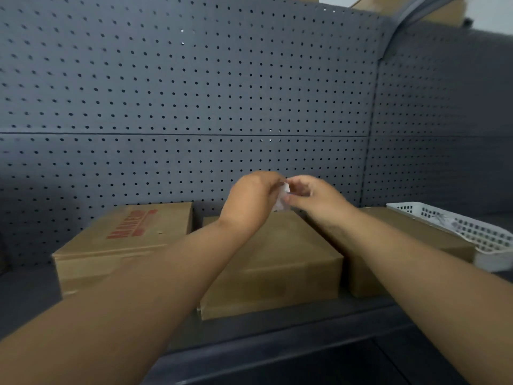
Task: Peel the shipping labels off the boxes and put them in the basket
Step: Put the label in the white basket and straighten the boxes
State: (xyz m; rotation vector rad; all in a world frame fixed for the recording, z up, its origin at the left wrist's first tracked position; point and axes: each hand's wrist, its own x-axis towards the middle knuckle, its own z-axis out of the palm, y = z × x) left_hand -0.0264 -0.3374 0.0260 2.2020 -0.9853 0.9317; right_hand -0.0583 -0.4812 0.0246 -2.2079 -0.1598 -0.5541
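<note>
Both bare forearms reach in from 7 and 5 o'clock over the front edge of the dark grey surface (277,329). At 6 o'clock on it lies the middle cardboard box (277,259), flat, its long axis running away from the viewer. The left cardboard box (116,240), with red print on top, sits just beside it at 8 o'clock. The right cardboard box (366,279) sits at 4 o'clock, partly hidden by the right forearm. Above the far end of the middle box, near the centre of the view, the left hand (255,201) and right hand (313,198) meet on a small white shipping label (281,198). Both have their fingers curled in and pinch it between thumb and fingertips. The label is lifted clear of the box and stands roughly upright, its long axis from about 1 to 7 o'clock; its print is too blurred to read. At 4 o'clock the white slotted basket (472,232) rests by the right box's far side. A grey pegboard wall (194,93) closes the back.
</note>
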